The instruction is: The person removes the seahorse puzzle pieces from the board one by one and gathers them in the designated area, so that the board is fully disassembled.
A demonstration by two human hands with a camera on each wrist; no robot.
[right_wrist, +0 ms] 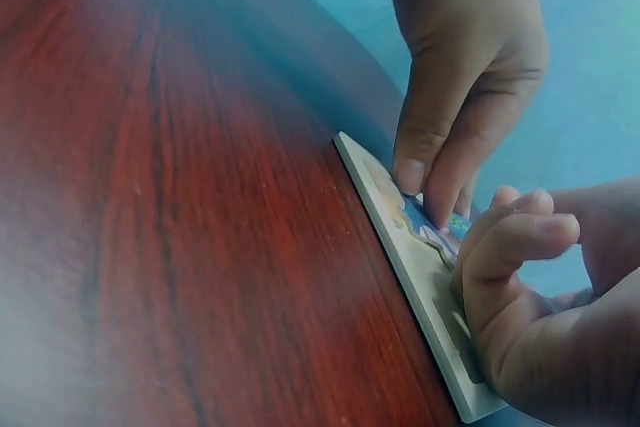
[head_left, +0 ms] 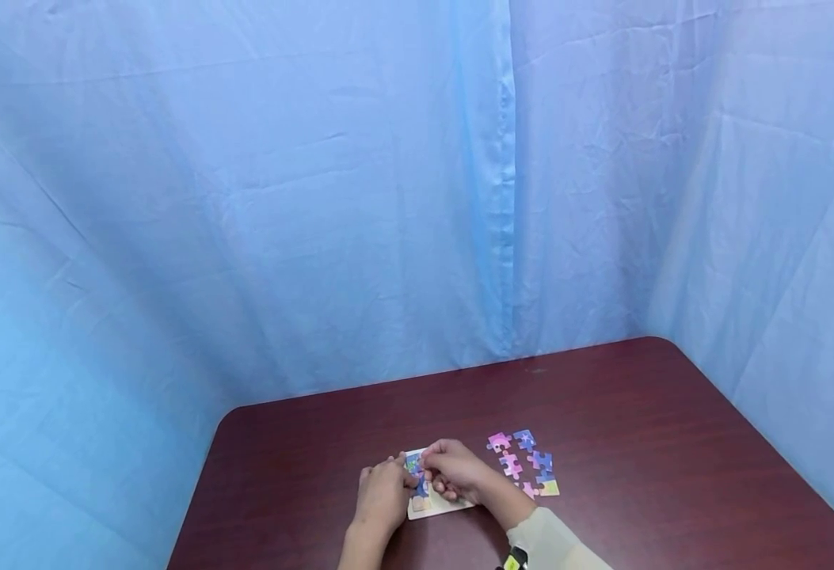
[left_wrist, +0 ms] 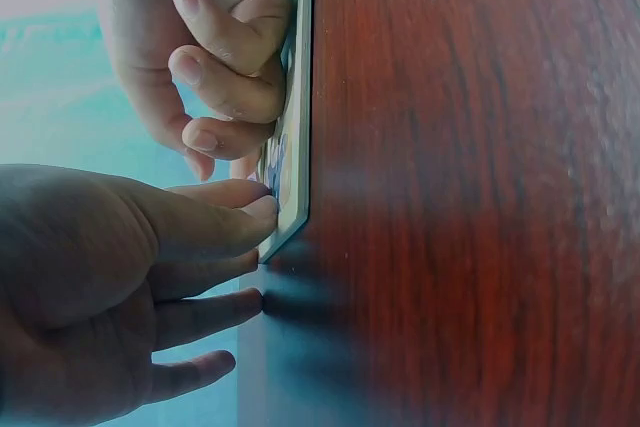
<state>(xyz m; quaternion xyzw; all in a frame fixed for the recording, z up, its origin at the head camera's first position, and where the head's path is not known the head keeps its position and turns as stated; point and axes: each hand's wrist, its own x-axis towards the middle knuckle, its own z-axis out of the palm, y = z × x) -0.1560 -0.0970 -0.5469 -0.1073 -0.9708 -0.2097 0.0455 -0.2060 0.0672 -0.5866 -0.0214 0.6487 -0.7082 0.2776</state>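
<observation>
A pale, flat puzzle board lies near the table's front, with several colourful jigsaw pieces fitted along its left part. My left hand rests at the board's left side. Its fingers are nearly straight, and in the right wrist view the thumb and forefinger press on the pieces. From the right, my right hand reaches over the board, thumb and forefinger close to the fitted pieces. The other fingers are curled. Whether a piece is between the right fingertips is hidden.
Right of the board, several loose jigsaw pieces in pink, blue and yellow lie on the dark red wooden table. Blue curtains hang behind the table and along its sides. A watch sits at the right wrist.
</observation>
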